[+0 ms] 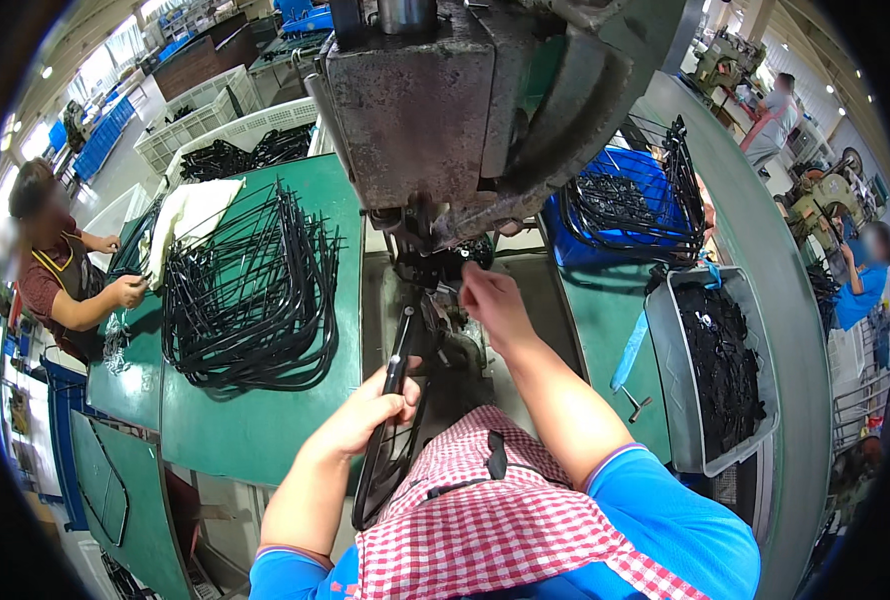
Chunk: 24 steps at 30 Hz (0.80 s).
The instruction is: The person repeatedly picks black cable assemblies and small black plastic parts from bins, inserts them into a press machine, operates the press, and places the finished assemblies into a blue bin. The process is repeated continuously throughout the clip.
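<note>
My left hand (375,408) is closed round a black bent metal frame (370,480), whose far end reaches up under the press head. My right hand (495,305) is at the right of the press tooling (420,265), its fingers drawn together. Whatever those fingers hold, if anything, is too small and dark to make out. Above both hands hangs the worn metal press head (410,110). Where the frame's far end meets the dark tooling, I cannot tell whether they touch.
Left of me, many black frames (250,330) lie piled on a green table (220,430). At right stand a blue bin (595,240) of small parts and a grey tub (680,400) of black pieces. A small metal tool (637,405) lies nearby. Another person (65,270) works at far left.
</note>
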Motion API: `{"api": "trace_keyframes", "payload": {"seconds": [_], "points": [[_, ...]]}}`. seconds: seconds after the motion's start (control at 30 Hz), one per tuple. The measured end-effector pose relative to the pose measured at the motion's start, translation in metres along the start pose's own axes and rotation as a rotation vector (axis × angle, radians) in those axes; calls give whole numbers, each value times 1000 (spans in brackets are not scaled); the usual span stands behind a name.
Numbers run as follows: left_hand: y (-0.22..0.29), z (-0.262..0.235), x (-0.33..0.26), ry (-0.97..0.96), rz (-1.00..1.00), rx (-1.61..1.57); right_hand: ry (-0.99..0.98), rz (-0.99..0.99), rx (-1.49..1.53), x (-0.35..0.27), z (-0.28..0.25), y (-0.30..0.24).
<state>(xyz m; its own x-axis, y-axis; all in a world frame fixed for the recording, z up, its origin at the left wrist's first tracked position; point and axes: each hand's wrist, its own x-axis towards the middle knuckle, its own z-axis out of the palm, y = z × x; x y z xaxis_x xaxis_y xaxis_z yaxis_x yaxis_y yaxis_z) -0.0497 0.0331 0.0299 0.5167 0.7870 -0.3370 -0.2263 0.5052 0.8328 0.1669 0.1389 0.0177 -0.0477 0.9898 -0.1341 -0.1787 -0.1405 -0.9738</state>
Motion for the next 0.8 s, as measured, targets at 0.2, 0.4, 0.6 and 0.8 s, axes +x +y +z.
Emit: {"api": "trace_keyframes", "payload": {"seconds": [0.2,0.4,0.6,0.8], "points": [[8,2,-86,-274,41,558,33,363,-77,-65,-103,108],[26,35,-148,-434,351,362,-112,473,421,-105,-142,107],[-24,10,-103,-359,901,46,-814,-102,520,-131,-211,-47],[-103,53,-10,701,280,35,-913,-30,509,-181,-193,-108]]}}
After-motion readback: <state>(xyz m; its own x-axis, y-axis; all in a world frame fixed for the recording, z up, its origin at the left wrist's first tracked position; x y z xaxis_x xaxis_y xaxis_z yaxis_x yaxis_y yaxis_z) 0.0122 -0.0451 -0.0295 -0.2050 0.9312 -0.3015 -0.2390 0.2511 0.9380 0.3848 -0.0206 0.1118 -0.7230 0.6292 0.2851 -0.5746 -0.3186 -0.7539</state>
